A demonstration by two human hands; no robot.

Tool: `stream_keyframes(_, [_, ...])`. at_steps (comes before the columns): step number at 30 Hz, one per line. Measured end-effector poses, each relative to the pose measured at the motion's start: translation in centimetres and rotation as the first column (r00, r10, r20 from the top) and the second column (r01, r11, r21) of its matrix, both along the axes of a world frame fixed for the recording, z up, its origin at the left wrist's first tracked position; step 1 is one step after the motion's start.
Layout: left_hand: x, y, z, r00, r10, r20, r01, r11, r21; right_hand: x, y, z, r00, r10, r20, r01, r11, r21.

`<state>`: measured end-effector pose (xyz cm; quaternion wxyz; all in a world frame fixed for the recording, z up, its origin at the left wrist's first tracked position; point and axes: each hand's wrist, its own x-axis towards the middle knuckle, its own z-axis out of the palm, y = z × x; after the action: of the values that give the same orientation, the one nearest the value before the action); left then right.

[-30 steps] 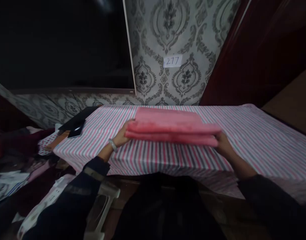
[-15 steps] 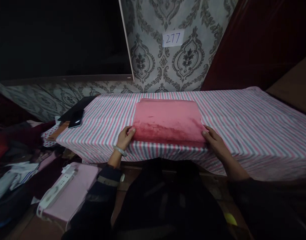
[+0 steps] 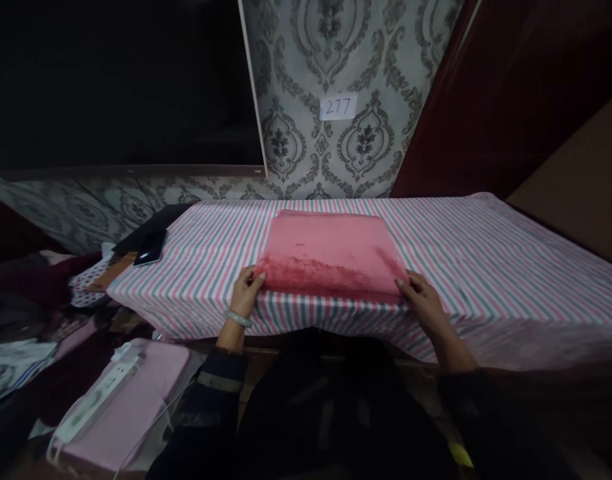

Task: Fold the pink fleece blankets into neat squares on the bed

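A folded pink plush cloth (image 3: 331, 250) lies flat on a striped cloth (image 3: 486, 260) that covers a table. Darker red smudges of brushed pile run along its front part. My left hand (image 3: 247, 288) pinches the front left corner, thumb on top and fingers at the side, partly hidden. At the front right corner, my right hand (image 3: 420, 293) grips the cloth the same way, thumb above. A pale bangle (image 3: 239, 319) circles my left wrist.
A dark phone (image 3: 151, 248) lies at the table's left end. Behind stand a large black screen (image 3: 126, 87) and a wall with a paper marked 277 (image 3: 339, 107). At lower left, a power strip (image 3: 99, 400) rests on a pink surface (image 3: 146, 400), beside piled clothes (image 3: 21, 363).
The view has tilted, so the table and wall sit lower in the picture. Both hands still hold the pink cloth's front corners, which appear slightly nearer the table's front edge.
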<state>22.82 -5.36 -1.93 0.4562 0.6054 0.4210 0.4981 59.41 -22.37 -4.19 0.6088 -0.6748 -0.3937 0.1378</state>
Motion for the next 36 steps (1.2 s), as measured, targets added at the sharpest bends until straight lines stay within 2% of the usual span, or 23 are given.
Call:
stream_keyframes(3, [-0.1, -0.5, 0.5, 0.995, -0.067, 0.071, 0.071, 0.996, -0.051, -0.1, -0.3, -0.1, 1.000, 0.009, -0.027, -0.009, 1.000, 0.015])
stream_keyframes(7, [-0.8, -0.3, 1.2, 0.987, -0.140, 0.080, 0.150, 0.980, -0.133, 0.4, -0.7, -0.2, 0.983, 0.106, -0.147, -0.115, 0.992, -0.053])
stream_keyframes(11, [-1.7, 0.6, 1.6, 0.981, -0.131, 0.142, 0.162, 0.958, -0.235, 1.4, -0.7, -0.9, 0.966, 0.039, -0.255, -0.068, 0.992, -0.106])
stream_keyframes(13, [-1.9, 0.9, 1.7, 0.985, -0.108, 0.133, 0.130, 0.976, -0.176, 1.7, -0.6, -1.1, 0.968, 0.002, -0.252, -0.035, 0.992, -0.123])
stream_keyframes(15, [-1.8, 1.1, 1.9, 0.995, -0.080, 0.055, 0.081, 0.997, -0.017, 1.7, -0.5, -1.1, 0.976, 0.002, -0.217, -0.032, 0.990, -0.138])
stream_keyframes(17, [-1.5, 0.9, 2.2, 0.997, -0.057, -0.060, 0.065, 0.989, 0.132, 1.5, -0.5, -1.1, 0.985, -0.011, -0.171, -0.016, 0.988, -0.153])
stream_keyframes(20, [-1.1, 0.6, 2.8, 0.980, -0.075, -0.184, 0.112, 0.974, 0.195, 1.6, -0.6, -1.4, 0.992, -0.051, -0.114, 0.032, 0.986, -0.161])
stream_keyframes(23, [-0.6, 0.8, 3.0, 0.985, -0.089, -0.150, 0.108, 0.986, 0.129, 2.0, -0.7, -2.0, 0.995, -0.067, -0.076, 0.056, 0.987, -0.148])
stream_keyframes(26, [-0.3, 1.8, 3.0, 0.978, -0.164, -0.129, 0.164, 0.986, -0.009, 2.4, -0.8, -2.5, 0.992, -0.058, -0.116, 0.037, 0.984, -0.176])
stream_keyframes(29, [-0.2, 3.0, 3.0, 0.954, -0.250, -0.164, 0.232, 0.965, -0.125, 2.6, -0.9, -2.8, 0.984, -0.053, -0.172, 0.015, 0.976, -0.216])
stream_keyframes(33, [-0.8, 4.0, 3.6, 0.918, -0.378, -0.125, 0.343, 0.910, -0.231, 2.6, -0.9, -2.8, 0.981, -0.033, -0.192, -0.011, 0.974, -0.225])
stream_keyframes(36, [-1.5, 4.3, 3.9, 0.891, -0.416, -0.181, 0.361, 0.891, -0.275, 2.5, -0.8, -2.6, 0.980, -0.050, -0.191, 0.005, 0.974, -0.227])
